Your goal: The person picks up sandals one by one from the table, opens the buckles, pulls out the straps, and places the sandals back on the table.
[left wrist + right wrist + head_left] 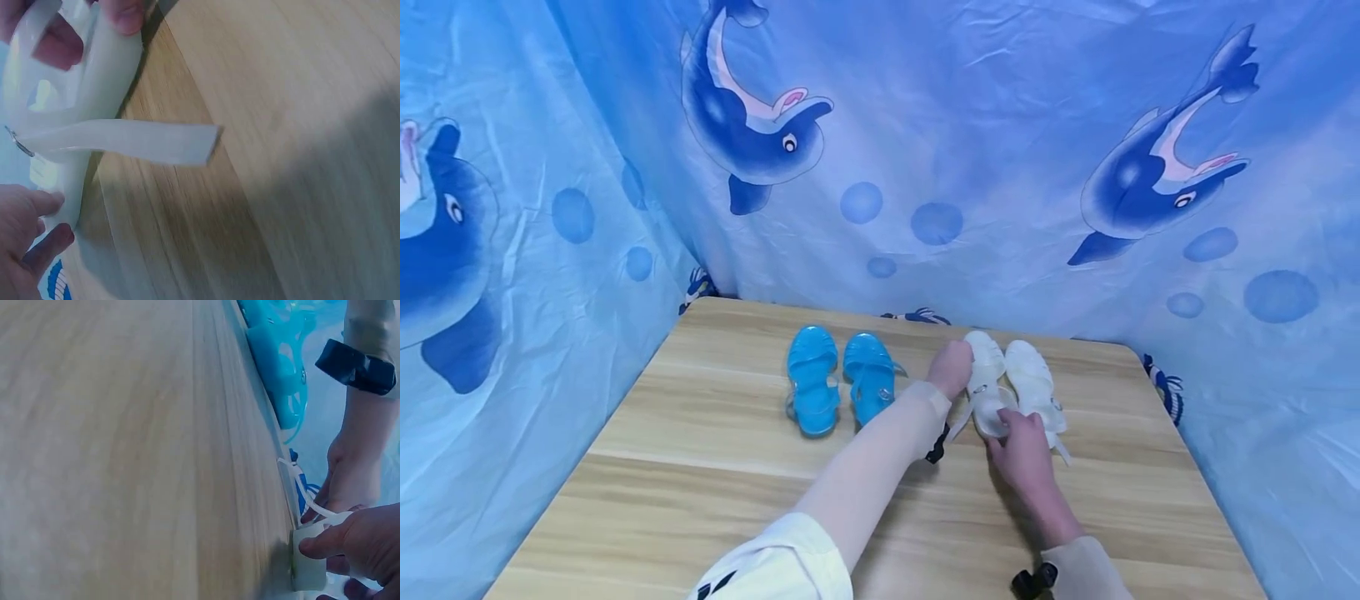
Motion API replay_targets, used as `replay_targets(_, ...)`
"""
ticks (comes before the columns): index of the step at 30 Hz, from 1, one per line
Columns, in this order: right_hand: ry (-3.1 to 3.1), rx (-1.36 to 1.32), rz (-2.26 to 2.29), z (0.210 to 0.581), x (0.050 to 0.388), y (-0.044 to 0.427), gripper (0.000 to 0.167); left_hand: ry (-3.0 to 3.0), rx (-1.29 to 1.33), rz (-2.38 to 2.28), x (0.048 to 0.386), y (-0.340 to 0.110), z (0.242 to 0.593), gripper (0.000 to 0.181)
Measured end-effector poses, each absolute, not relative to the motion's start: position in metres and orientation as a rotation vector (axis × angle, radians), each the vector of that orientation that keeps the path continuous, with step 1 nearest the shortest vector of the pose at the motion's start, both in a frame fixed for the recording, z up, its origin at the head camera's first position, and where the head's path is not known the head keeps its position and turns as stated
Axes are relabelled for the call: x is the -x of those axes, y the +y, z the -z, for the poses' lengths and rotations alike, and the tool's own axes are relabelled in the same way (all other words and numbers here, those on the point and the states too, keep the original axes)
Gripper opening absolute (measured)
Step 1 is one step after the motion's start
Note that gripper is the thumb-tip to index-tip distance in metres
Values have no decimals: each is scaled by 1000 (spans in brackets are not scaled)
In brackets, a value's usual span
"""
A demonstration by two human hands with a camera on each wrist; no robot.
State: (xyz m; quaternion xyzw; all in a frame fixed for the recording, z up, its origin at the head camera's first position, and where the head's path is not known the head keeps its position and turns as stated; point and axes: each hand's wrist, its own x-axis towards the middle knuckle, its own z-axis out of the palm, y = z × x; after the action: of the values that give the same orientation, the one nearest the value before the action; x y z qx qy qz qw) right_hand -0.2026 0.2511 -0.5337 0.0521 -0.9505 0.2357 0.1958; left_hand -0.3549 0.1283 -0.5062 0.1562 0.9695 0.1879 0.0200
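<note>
Two white sandals stand side by side, toes away from me. The left white sandal (984,375) has my hands at both ends. My left hand (951,368) holds it by the edge near the toe, thumb and finger against its side in the left wrist view. At the heel, my right hand (1024,450) grips the rim, with the thumb outside and fingers inside. A loose strap (144,140) sticks out sideways from this sandal. The right white sandal (1032,379) lies close beside it, its heel partly behind my right hand.
Left of the white pair, two blue sandals (813,383) lie on the wooden table (715,492); my left forearm covers part of the nearer one's heel. Blue dolphin-print cloth (895,108) hangs behind and beside the table. Corded tassels (1165,387) show at its edges.
</note>
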Motion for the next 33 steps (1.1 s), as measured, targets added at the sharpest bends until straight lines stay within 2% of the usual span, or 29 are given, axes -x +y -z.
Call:
replay_targets(3,-2650,-236,-649,531,204,254,22,3051,-526,-556,355,130,506,26)
replay_targets(5,-2641,-290,-653,530,202,251,20,3067,-543,-518,351,123,505,26)
replay_targets(12,-2539,-435,-583,514,186,244,26,2982,-597,-772,332,91,469,24)
replay_targets(18,-2437,-665,-494,494,153,232,34,2924,-735,-741,302,57,449,25)
replay_targets(23,-2425,-788,-453,491,121,222,37,2899,-763,-722,269,34,459,23)
replay_targets(27,-2428,-818,-410,503,99,216,39,2955,-873,-554,246,26,478,10)
replay_targets(29,-2442,-832,-374,509,91,213,37,2998,-936,-401,237,25,485,6)
replay_targets(33,-2508,-840,-359,512,87,212,30,3039,-998,-201,220,24,487,8)
